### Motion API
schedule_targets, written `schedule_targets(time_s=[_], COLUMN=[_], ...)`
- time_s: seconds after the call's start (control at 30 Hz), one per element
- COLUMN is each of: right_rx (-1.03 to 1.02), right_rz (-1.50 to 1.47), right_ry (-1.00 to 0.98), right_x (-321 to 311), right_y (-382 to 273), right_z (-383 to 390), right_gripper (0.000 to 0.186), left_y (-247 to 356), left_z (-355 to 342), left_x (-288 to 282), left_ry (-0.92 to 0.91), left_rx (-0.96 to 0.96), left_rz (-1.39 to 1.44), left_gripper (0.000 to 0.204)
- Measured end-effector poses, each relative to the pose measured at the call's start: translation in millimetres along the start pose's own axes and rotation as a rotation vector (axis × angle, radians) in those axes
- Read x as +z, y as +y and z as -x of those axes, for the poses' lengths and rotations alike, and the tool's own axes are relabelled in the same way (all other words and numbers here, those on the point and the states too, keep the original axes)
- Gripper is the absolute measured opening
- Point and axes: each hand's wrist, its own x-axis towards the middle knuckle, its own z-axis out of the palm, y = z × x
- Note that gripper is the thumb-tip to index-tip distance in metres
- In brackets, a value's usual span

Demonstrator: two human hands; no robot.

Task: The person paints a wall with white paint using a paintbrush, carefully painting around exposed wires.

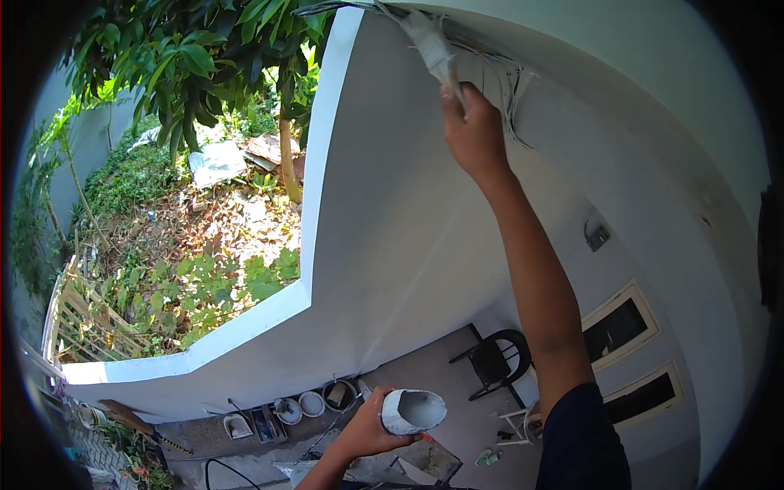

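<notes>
My right hand [478,131] is raised high on a bare arm, closed round the handle of a white-smeared paintbrush [433,45]. The bristles reach up to the top of the grey wall [392,163], by a bundle of loose cables [514,98]; whether they touch it I cannot tell. Low in the view, my left hand [371,429] grips a round white container [413,411], open at the top, with pale contents or a coated inside.
Left of the white wall edge [327,163] lie a tree [290,163] and leafy ground. Below are several buckets [312,407], tools, a black chair [498,359], green slippers [488,457] and a stool [523,425]. Two cream-framed windows [621,327] are at the right.
</notes>
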Motion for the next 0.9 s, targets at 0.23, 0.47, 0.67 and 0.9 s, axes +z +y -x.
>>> schedule_targets(time_s=[0.23, 0.47, 0.67, 0.9], right_rx=[0.214, 0.626, 0.367, 0.552], right_rz=[-0.006, -1.093, -1.116, -0.790], right_ry=[0.205, 0.279, 0.034, -0.148], right_x=[-10.1, 44.0, 96.5, 41.4], right_y=[70.8, -22.1, -97.3, -36.6], right_z=[5.6, -6.3, 2.3, 32.9], right_gripper=[0.032, 0.029, 0.033, 0.033], left_y=[8.9, -5.9, -18.9, -9.5], left_z=[2.1, 15.4, 12.5, 12.1], left_x=[2.0, -4.0, -5.3, -7.4], left_ry=[-0.002, 0.032, 0.057, 0.040], left_rx=[-0.017, -0.009, -0.025, -0.024], left_rz=[0.020, 0.028, -0.012, 0.005], left_gripper=[0.094, 0.091, 0.095, 0.096])
